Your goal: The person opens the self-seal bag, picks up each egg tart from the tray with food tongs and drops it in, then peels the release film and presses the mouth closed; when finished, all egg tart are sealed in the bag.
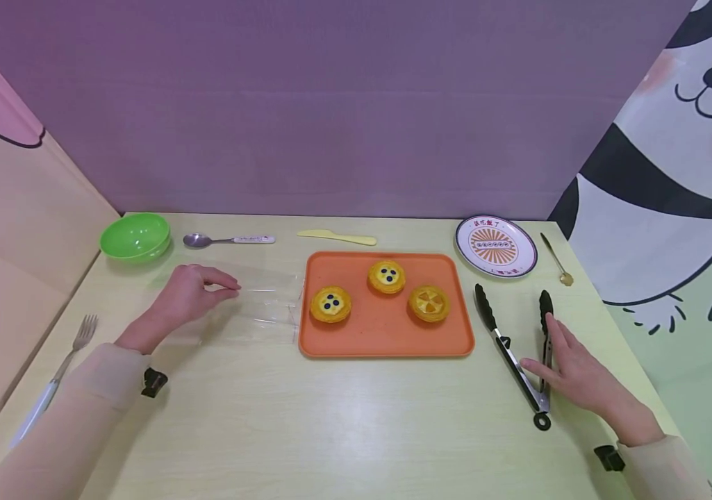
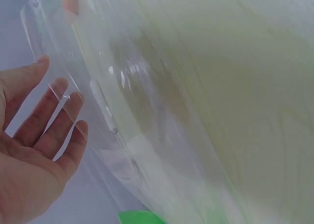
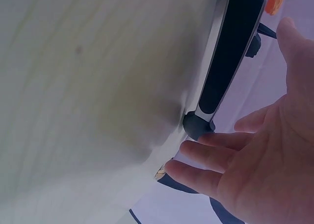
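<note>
My left hand (image 1: 196,295) is over clear plastic film (image 1: 268,298), perhaps a bag, left of the orange tray (image 1: 387,351). Loosely bent fingers and thumb stand apart at the film's edge in the left wrist view; whether they touch it, I cannot tell. On the tray sit three small tarts: two with dark dots, a left tart (image 1: 330,304) and an upper tart (image 1: 387,276), and a right tart (image 1: 428,303) with wedge-shaped pieces. My right hand (image 1: 581,368), fingers extended, is beside the right arm of spread black-and-silver tongs (image 1: 521,371), its thumb reaching across that arm.
A green bowl (image 1: 135,237), a spoon (image 1: 227,240) and a yellow knife (image 1: 337,237) line the table's back. A patterned plate (image 1: 496,246) and a small gold spoon (image 1: 558,260) lie back right. A fork (image 1: 58,375) lies by the left edge.
</note>
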Demonstrator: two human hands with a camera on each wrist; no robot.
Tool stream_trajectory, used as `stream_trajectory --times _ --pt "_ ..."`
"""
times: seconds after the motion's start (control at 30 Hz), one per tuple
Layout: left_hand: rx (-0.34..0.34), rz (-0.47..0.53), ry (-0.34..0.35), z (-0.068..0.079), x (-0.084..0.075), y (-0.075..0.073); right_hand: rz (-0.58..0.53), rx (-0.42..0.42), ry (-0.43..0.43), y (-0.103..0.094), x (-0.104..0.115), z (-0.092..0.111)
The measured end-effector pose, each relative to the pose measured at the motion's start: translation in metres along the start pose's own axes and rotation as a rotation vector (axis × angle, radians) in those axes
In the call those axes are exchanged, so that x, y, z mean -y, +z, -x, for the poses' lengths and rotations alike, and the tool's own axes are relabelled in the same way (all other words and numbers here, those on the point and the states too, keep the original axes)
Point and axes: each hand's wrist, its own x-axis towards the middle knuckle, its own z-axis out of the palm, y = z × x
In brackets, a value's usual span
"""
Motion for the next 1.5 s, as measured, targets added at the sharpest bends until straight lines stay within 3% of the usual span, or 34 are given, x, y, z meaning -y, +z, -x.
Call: stream_trajectory --times 0.33,0.97,1.27,1.5 --pt "-0.021 -0.006 0.008 -0.001 0.001 -0.006 0.001 -0.006 -0.007 0.001 0.0 0.0" --pt "0.06 -0.019 -0.023 -0.001 0.002 0.006 -0.009 0.008 0.01 0.003 0.0 -0.001" --pt "-0.008 -0.034 0.05 0.0 -0.001 0.004 0.083 -0.005 0.038 0.007 0.005 0.002" --pt "-0.013 -0.025 0.027 0.001 -0.005 -0.001 0.094 -0.005 0.104 0.012 0.012 0.004"
